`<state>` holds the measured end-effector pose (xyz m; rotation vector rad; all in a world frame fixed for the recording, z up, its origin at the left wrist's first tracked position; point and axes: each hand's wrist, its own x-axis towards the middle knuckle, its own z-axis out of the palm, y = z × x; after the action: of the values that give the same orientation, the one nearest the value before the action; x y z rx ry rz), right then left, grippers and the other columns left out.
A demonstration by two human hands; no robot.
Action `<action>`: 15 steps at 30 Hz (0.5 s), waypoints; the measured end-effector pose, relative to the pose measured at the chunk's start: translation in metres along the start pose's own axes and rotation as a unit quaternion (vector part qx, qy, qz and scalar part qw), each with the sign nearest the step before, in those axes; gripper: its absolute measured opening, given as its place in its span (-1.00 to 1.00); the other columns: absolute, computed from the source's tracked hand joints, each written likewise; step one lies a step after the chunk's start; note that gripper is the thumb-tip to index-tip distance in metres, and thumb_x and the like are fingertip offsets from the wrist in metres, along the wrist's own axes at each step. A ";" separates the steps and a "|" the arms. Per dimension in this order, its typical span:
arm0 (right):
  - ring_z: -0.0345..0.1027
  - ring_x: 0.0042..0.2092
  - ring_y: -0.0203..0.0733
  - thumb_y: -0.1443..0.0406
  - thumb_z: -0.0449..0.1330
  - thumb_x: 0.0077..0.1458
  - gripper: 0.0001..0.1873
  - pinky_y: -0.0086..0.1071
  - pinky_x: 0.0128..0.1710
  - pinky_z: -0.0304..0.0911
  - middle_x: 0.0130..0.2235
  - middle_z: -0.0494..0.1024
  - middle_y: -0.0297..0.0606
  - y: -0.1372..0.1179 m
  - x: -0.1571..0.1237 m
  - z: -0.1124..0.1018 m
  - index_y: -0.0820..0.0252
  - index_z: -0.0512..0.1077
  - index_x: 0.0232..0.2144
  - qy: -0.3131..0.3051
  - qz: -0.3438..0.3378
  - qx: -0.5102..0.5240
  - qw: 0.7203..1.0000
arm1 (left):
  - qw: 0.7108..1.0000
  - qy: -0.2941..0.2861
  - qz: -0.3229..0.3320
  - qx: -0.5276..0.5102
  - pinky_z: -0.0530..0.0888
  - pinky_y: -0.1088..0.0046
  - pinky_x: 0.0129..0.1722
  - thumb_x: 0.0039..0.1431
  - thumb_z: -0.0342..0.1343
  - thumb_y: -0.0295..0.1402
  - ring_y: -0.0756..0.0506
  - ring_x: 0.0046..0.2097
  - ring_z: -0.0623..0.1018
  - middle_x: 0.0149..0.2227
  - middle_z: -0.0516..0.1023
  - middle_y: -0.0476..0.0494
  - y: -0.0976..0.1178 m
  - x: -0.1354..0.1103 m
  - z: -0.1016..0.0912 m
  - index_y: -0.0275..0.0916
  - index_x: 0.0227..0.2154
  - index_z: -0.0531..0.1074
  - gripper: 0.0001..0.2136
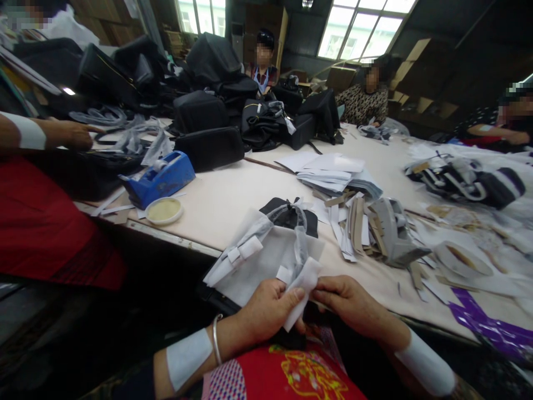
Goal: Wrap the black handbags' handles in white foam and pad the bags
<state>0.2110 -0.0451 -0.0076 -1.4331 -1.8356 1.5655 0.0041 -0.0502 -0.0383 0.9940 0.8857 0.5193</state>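
A black bag [220, 300] lies at the table's near edge, tilted toward me, with a white foam sheet [254, 266] over its front. Its straps are wrapped in clear plastic [300, 239] and white foam. My left hand [268, 308] is closed around a folded strip of white foam [306, 291] on the right strap, thumb on top. Beside it, my right hand [347, 300] has its fingers pressed together at the foam's right edge; its fingertips are partly hidden. A small white tab [283, 274] sticks out just above my left hand.
A blue tape dispenser [160, 176] and a round yellow-topped dish [164, 211] stand left. Right are stacked white sheets [333, 166], cardboard strips [357, 222], a grey tape dispenser [393, 230] and a tape roll [460, 258]. Black bags [208, 147] pile behind. A co-worker's arm [62, 133] reaches in left; other people sit across.
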 end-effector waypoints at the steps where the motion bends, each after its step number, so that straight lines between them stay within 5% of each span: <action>1: 0.37 -0.38 -0.23 0.13 0.09 0.25 -0.65 -0.43 -0.37 0.26 -0.44 0.52 -0.31 0.000 -0.005 -0.003 0.24 0.56 -0.35 0.019 -0.010 -0.025 0.999 | 1.000 0.006 -0.002 0.001 0.30 0.57 -0.58 0.17 0.07 0.08 0.00 -0.58 0.45 -0.57 0.56 -0.16 0.000 0.000 0.000 -0.40 -0.40 0.55 -0.48; 3: 0.46 -0.25 -0.13 0.13 0.13 0.23 -0.67 -0.37 -0.26 0.35 -0.26 0.61 -0.22 0.001 -0.021 -0.010 0.17 0.55 -0.10 0.059 -0.043 -0.085 0.994 | 1.000 0.021 -0.008 0.001 0.28 0.57 -0.59 0.16 0.07 0.07 0.01 -0.59 0.43 -0.57 0.56 -0.17 0.000 0.000 -0.001 -0.40 -0.45 0.53 -0.48; 5: 0.48 -0.08 0.01 0.11 0.28 0.11 -0.45 -0.28 -0.13 0.39 -0.03 0.59 -0.13 0.001 -0.041 -0.018 0.08 0.41 0.14 0.074 -0.098 -0.159 0.980 | 0.999 0.032 -0.016 -0.004 0.28 0.57 -0.59 0.15 0.08 0.07 0.01 -0.59 0.43 -0.58 0.56 -0.17 0.002 0.001 0.000 -0.39 -0.46 0.52 -0.49; 8: 0.40 0.08 0.10 0.17 0.39 -0.01 -0.23 -0.21 0.00 0.36 0.13 0.47 -0.04 -0.002 -0.063 -0.025 0.03 0.29 0.24 0.050 -0.183 -0.287 0.939 | 0.999 0.038 -0.026 0.000 0.29 0.55 -0.59 0.14 0.08 0.07 -0.01 -0.58 0.45 -0.57 0.56 -0.18 0.002 0.001 0.001 -0.38 -0.46 0.50 -0.49; 12: 0.44 -0.18 -0.11 0.37 0.09 0.24 -0.68 -0.31 -0.20 0.34 -0.12 0.58 -0.06 -0.023 -0.052 -0.017 0.10 0.49 0.00 0.055 -0.271 -0.404 0.872 | 0.998 0.049 -0.021 0.038 0.32 0.52 -0.57 0.18 0.04 0.04 -0.04 -0.55 0.47 -0.57 0.56 -0.18 0.001 0.003 0.004 -0.36 -0.49 0.50 -0.52; 15: 0.31 -0.37 -0.18 0.37 0.05 0.25 -0.76 -0.30 -0.31 0.23 -0.39 0.52 -0.15 -0.046 -0.023 -0.007 0.19 0.53 -0.31 0.033 -0.329 -0.439 0.836 | 0.990 0.078 0.012 0.121 0.31 0.50 -0.56 0.19 0.04 -0.05 -0.07 -0.52 0.48 -0.59 0.54 -0.14 0.000 0.004 0.007 -0.33 -0.54 0.49 -0.58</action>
<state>0.2050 -0.0553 0.0426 -0.8772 -2.7460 0.3065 0.0120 -0.0508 -0.0381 1.1970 1.0966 0.5243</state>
